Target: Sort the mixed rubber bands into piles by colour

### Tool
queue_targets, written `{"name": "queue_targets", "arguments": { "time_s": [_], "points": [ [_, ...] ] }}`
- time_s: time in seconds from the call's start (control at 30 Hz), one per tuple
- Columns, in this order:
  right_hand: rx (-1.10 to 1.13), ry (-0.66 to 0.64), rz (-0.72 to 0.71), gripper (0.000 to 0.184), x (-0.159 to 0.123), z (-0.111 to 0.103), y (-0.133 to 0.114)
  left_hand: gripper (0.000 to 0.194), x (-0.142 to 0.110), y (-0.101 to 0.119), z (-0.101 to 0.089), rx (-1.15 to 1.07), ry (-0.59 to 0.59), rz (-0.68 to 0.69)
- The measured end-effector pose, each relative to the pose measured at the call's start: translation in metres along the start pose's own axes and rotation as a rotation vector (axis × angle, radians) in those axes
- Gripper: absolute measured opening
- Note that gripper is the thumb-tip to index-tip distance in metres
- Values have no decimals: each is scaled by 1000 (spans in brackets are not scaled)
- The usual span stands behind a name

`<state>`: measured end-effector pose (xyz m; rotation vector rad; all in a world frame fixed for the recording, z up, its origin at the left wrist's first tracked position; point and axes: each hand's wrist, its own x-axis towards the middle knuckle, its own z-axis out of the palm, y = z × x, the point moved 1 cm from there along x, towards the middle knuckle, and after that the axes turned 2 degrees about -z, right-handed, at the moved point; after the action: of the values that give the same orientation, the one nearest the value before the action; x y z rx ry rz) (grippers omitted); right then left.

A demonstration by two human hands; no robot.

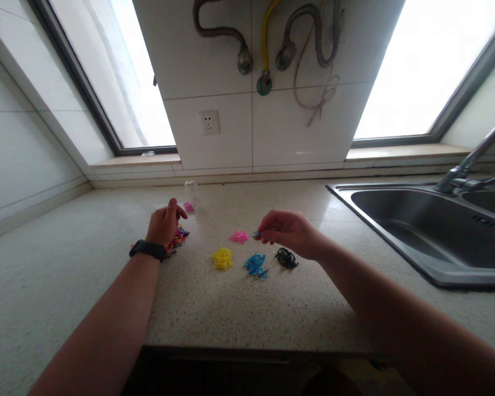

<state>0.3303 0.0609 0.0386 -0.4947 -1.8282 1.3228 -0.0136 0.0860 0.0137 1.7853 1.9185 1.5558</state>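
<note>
While the right hand (274,228) pinches a small blue piece (256,234) between thumb and fingertips, the left hand (167,220) is poised over the far side of a mixed pile (178,240) of small, band-like pieces in several colours. The left hand's fingers are bent and its thumb points up; whether it grips anything cannot be told. Its wrist, which wears a black watch (148,250), covers part of that pile. Four sorted heaps lie on the speckled tabletop (231,313) between the two forearms, each of a single colour and apart from the others. The pink heap (239,237) is farthest from the person, just to the left of the pinched piece; the yellow heap (223,258) is nearer and further left; the blue heap (256,265) lies to the right of the yellow one, below the right hand's fingertips in the view; and the black heap (286,258) is rightmost, close to the right wrist. Beyond the left hand, toward the wall, stands a clear container (191,190), with a pink object (188,207) at its lower end; whether that object is inside or in front is unclear. A steel sink (396,220) with a tap (457,179) is set into the right side. On the tiled wall are a socket (210,122) and a yellow hose (265,44).
</note>
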Motion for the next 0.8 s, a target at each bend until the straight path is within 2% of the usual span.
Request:
{"name": "queue_targets", "arguments": {
  "time_s": [0.23,0.6,0.8],
  "points": [
    [-35,41,39,27,1,-1,2,67,1,-2,1,2,2,-5],
    [-43,31,33,24,1,-1,2,64,1,-4,1,-35,-27,1],
    [-194,17,13,22,1,-3,3,63,1,-5,1,-38,-41,-4]
  ]
}}
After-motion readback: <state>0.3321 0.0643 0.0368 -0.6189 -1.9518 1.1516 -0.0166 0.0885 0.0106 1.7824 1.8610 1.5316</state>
